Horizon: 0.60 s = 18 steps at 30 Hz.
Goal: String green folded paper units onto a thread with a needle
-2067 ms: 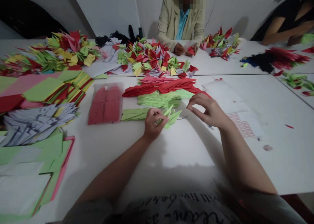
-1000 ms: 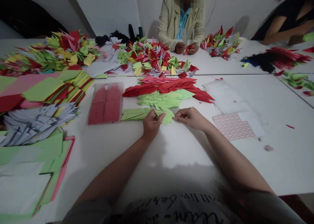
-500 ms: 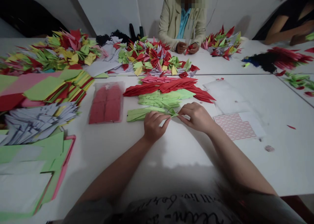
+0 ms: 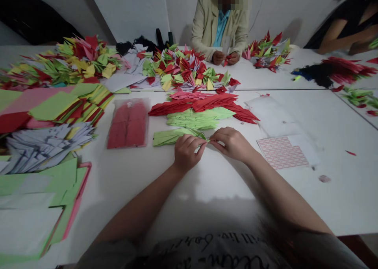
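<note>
Between my two hands is a small folded green paper (image 4: 203, 135), probably origami, pinched at its near edge. My left hand (image 4: 189, 152) is closed on its left part, thumb against fingertips. From the right, my right hand (image 4: 228, 142) pinches its tip, fingers pressed together. Just behind my left hand lies a row of folded green papers (image 4: 168, 136). Beyond it are a second green stack (image 4: 193, 119) and a fan of folded red papers (image 4: 215, 102). A clear packet of red paper (image 4: 127, 123) lies flat to the left. My fingers hide part of the held paper.
Coloured paper sheets (image 4: 53, 104), folded white papers (image 4: 47, 145) and a green folder-like pile (image 4: 63, 190) line the left. Heaps of folded paper pieces (image 4: 183, 68) stand at the back, where a person in a beige jacket (image 4: 203, 25) sits. A label sheet (image 4: 282, 152) lies right.
My right hand has shifted slightly left and nearer to my left hand. The green paper's raised points now show less between my fingers. The stacks stay where they were.
</note>
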Motion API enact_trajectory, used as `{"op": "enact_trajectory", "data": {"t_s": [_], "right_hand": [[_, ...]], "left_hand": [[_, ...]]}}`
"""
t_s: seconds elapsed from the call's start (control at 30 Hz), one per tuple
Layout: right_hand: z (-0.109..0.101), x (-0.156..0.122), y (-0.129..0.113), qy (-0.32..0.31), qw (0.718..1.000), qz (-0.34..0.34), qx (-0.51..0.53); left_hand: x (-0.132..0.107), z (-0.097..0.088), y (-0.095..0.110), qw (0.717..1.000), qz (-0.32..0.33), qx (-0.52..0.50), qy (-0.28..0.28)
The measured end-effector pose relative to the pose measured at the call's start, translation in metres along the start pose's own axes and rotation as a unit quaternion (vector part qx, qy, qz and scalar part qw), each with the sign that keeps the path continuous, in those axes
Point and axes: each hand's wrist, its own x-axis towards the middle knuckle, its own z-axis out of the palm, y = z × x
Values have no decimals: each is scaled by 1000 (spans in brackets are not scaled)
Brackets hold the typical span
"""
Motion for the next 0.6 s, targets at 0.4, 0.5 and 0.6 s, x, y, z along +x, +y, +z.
{"op": "enact_trajectory", "data": {"t_s": [0.4, 0.5, 0.6], "right_hand": [[4, 3, -7, 25, 999, -31, -13], [2, 3, -7, 28, 999, -32, -18], [0, 2, -4, 21, 999, -32, -17]], "left_hand": [[4, -3, 5, 1000, -17, 3, 8], [4, -3, 5, 1000, -11, 4, 15], [4, -4, 3, 1000, -2, 12, 12]]}}
